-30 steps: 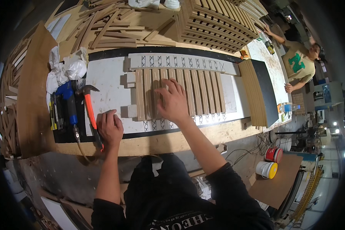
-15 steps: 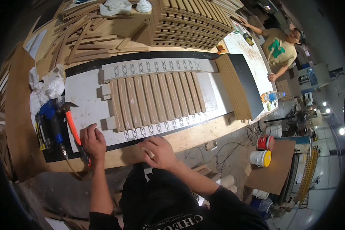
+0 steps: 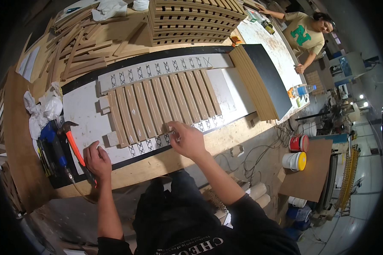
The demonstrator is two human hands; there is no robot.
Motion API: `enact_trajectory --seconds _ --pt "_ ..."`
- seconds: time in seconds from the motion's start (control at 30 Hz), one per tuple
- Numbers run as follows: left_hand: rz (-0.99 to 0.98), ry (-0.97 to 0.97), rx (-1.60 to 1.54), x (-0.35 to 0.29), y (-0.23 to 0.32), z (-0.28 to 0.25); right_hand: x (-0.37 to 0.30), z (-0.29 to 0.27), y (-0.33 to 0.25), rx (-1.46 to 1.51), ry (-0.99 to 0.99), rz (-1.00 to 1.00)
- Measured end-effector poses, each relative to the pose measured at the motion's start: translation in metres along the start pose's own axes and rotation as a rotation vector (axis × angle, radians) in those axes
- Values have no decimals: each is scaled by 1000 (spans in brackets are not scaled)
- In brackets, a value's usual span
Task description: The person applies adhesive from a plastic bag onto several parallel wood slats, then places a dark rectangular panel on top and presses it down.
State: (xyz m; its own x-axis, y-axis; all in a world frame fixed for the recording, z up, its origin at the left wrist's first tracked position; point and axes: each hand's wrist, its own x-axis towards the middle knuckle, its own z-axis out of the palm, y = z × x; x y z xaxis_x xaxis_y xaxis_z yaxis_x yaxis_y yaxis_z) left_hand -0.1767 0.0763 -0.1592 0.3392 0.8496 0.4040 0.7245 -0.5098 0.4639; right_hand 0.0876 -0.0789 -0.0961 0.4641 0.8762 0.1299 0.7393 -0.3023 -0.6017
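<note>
A row of brown wooden strips (image 3: 157,104) lies side by side on a white board (image 3: 81,114), with pale streaks along their tops. White guide bars with drawn cross marks run along the far side (image 3: 151,73) and under the near ends. My right hand (image 3: 189,140) is at the near ends of the middle strips, its index finger reaching a strip end and the other fingers curled; what they hold, if anything, is hidden. My left hand (image 3: 98,161) rests loosely at the board's near edge, fingers slightly bent and holding nothing, next to an orange-handled hammer (image 3: 74,148).
A blue air tool (image 3: 55,142) and white plastic bags (image 3: 47,106) lie left. Loose strips (image 3: 78,53) and a tall stack of slatted panels (image 3: 191,21) stand behind. Dark-topped boards (image 3: 259,80) are stacked right. Beyond them, a person (image 3: 304,36) leans on the table near a bottle (image 3: 304,90).
My right hand has moved forward and right, from the table's near edge to the strip ends. My left hand stays by the hammer. The view has shifted slightly.
</note>
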Motion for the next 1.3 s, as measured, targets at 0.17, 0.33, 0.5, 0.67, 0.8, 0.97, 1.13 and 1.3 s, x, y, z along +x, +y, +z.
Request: enact_trajectory --seconds 0.17,0.33,0.5,0.67,0.8,0.97,1.13,1.3 --pt "4 16 2 0 -3 -1 -7 -2 0 -133 -47 18" --pt "-27 8 3 -1 -2 -2 -9 -11 -13 -39 -125 29" --pt "-11 10 -6 0 0 0 5 3 -19 4 -89 -26" --pt "-12 19 12 -2 -4 4 -2 5 -20 -43 -128 -27" --pt "4 28 22 -2 -4 1 -19 -9 -12 31 -130 48" --pt "-3 24 35 -2 -4 -1 -19 -49 38 -54 89 275" --pt "-6 22 24 -2 -4 4 -6 -63 62 -202 99 284" --pt "-3 20 22 -3 -2 3 -3 -61 64 -198 70 272"
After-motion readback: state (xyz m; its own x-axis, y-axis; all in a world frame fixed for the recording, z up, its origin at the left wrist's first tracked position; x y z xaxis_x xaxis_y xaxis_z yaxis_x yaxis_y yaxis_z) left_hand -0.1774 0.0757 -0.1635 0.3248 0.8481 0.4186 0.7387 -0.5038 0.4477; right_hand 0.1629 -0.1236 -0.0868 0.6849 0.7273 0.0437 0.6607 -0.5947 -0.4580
